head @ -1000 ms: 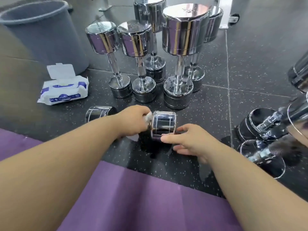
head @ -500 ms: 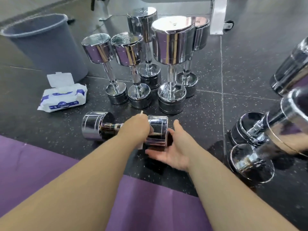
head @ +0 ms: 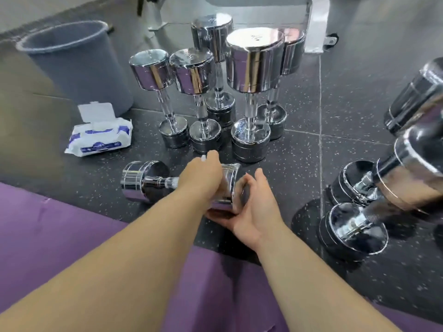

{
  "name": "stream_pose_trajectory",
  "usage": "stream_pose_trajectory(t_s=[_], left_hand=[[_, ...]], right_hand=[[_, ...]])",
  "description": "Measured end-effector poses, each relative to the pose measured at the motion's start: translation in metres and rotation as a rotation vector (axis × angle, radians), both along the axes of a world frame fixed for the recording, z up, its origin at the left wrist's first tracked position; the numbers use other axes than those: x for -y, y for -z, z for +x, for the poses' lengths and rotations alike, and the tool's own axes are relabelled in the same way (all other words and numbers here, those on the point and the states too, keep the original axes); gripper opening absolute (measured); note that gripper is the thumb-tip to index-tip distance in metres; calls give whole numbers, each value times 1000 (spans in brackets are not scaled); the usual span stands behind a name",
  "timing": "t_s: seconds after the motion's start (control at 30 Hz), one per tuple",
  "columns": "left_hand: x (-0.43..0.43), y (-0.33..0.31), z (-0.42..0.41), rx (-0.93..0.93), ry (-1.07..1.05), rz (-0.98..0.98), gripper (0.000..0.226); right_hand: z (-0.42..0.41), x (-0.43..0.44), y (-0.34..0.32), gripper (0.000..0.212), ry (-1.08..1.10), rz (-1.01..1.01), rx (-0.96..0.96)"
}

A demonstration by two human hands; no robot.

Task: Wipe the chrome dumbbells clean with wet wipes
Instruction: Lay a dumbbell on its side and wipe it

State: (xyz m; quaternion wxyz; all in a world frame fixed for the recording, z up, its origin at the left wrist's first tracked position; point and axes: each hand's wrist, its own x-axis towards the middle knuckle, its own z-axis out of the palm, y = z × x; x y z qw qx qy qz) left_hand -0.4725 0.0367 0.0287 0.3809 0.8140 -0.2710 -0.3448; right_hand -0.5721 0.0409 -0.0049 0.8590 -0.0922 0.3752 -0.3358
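Dumbbell (head: 146,182) handle mostly hidden under left hand (head: 201,182), wipe (head: 203,158) barely showing.

Chrome dumbbell (head: 146,182) lying on its side at frame centre, white wet wipe (head: 203,158) at its right head, five upright chrome dumbbells (head: 254,61) upper centre, open-lidded wet wipes pack (head: 100,137) centre left.

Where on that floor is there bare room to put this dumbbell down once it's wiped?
Bare floor lies between the back dumbbells and the right dumbbells, and between the wipes pack and the mat. It is crowded among the back dumbbells.
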Motion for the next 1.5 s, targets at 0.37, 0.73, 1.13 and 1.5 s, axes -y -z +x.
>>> stream_pose_trajectory(t_s=[0.37,0.73,1.13,1.5], left_hand=[[-69,-92,-21,-1135,136,-387,43],[-67,-99,-35,-314,-83,-288,42],[-68,-93,-41,-519,-53,-359,31],[-56,-110,-35,339,156,-252,17]], right_hand=[[-51,-26,-155,45,-349,-624,-463],[-67,-21,-124,36,-202,-544,-406],[-72,-29,-115,30,-204,-693,-410],[-85,-22,-118,31,-207,-661,-538]])
